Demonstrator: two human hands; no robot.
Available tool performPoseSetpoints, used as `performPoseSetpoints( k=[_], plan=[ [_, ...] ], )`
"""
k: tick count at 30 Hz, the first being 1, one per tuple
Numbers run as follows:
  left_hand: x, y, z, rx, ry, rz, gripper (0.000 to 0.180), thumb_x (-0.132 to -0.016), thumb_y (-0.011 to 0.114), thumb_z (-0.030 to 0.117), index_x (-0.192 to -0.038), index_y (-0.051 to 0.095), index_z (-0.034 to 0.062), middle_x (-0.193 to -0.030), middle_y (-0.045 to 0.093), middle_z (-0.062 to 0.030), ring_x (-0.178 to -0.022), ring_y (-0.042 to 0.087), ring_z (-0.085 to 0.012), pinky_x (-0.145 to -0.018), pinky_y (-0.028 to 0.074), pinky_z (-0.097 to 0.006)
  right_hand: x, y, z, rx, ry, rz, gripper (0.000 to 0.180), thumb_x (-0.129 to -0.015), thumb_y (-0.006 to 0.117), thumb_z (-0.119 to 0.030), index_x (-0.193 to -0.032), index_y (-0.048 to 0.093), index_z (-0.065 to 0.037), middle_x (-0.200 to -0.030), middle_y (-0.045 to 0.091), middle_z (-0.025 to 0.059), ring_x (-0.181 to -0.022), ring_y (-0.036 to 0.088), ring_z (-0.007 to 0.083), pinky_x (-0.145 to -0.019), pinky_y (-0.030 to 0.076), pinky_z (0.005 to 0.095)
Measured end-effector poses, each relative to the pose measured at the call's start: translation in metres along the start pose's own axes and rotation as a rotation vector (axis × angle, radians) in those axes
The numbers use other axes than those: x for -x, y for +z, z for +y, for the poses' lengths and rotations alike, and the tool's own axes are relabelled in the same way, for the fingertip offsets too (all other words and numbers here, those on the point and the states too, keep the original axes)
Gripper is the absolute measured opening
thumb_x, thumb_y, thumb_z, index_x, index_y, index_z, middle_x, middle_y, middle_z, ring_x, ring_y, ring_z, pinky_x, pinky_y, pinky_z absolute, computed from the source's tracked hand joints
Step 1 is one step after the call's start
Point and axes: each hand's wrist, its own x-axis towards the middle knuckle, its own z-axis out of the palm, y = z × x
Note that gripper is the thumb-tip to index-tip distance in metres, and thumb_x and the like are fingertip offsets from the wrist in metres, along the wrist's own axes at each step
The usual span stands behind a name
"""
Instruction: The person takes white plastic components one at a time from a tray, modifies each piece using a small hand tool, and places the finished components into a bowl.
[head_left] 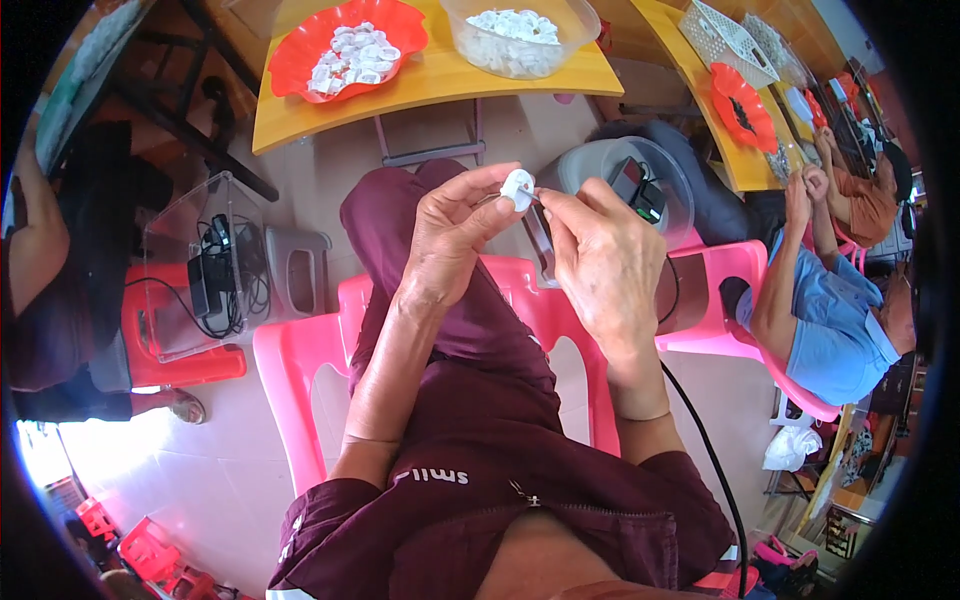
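Bright daylight, sharp at centre; glare whitens the floor left of the pink chair (300, 380), and fisheye bending darkens the rim

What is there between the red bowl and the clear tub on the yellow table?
Head view: only bare yellow table between the red bowl and clear tub.

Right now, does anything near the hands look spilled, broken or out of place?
Nothing stands out. Both hands, left and right, hold one small white piece between them. The other white pieces sit inside the red dish and the clear tub; none lie spilled on the yellow table.
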Motion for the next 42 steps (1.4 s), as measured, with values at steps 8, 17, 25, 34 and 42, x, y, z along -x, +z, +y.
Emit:
performPoseSetpoints(
  k=[8, 17, 25, 34, 42],
  plan=[
    [-0.001, 0.002, 0.001, -0.016, 0.021, 0.004, 0.03, -0.08, 0.062, 0.0, -0.11, 0.058, -0.0004, -0.102, 0.062, -0.0087, -0.094, 0.059, -0.0152, -0.087, 0.048, -0.03, -0.002, 0.001, 0.001, -0.016, -0.011, 0.015, 0.013, -0.071, 0.065, -0.008, -0.084, 0.065, -0.01, -0.069, 0.051, 0.0063, -0.06, 0.058, 0.025, -0.049, 0.044, 0.0365],
    [-0.001, -0.002, 0.001, 0.001, 0.007, -0.007, 0.032, -0.081, 0.061, 0.002, -0.113, 0.056, -0.0009, -0.104, 0.061, -0.0096, -0.096, 0.058, -0.0161, -0.088, 0.048, -0.031, -0.002, 0.003, 0.002, -0.036, -0.005, 0.015, 0.011, -0.072, 0.064, -0.009, -0.083, 0.065, -0.01, -0.066, 0.049, 0.0068, -0.057, 0.057, 0.0258, -0.046, 0.042, 0.0376],
    [0.001, -0.001, 0.001, -0.035, 0.042, 0.016, 0.031, -0.081, 0.062, -0.001, -0.112, 0.057, -0.0016, -0.102, 0.063, -0.009, -0.092, 0.06, -0.0146, -0.085, 0.049, -0.028, -0.002, 0.008, 0.002, -0.133, 0.07, -0.012, 0.008, -0.073, 0.063, -0.007, -0.08, 0.063, -0.009, -0.067, 0.052, 0.0092, -0.058, 0.057, 0.0303, -0.048, 0.042, 0.0399],
    [0.001, -0.003, -0.002, -0.217, 0.107, 0.063, 0.031, -0.08, 0.061, -0.004, -0.111, 0.057, -0.0036, -0.098, 0.064, -0.0089, -0.091, 0.06, -0.012, -0.082, 0.047, -0.024, -0.01, 0.02, 0.012, -0.27, 0.095, -0.071, 0.005, -0.074, 0.061, -0.006, -0.079, 0.063, -0.007, -0.069, 0.058, 0.0131, -0.064, 0.057, 0.0348, -0.053, 0.044, 0.0428],
    [-0.023, -0.017, 0.011, -0.301, 0.123, 0.175, 0.029, -0.085, 0.057, 0.005, -0.113, 0.054, -0.0042, -0.099, 0.062, -0.0098, -0.09, 0.061, -0.016, -0.08, 0.049, -0.026, -0.004, 0.042, 0.029, -0.472, 0.133, -0.034, 0.011, -0.078, 0.058, -0.009, -0.086, 0.065, -0.006, -0.077, 0.062, 0.0146, -0.069, 0.059, 0.0346, -0.058, 0.045, 0.0409]
  ],
)
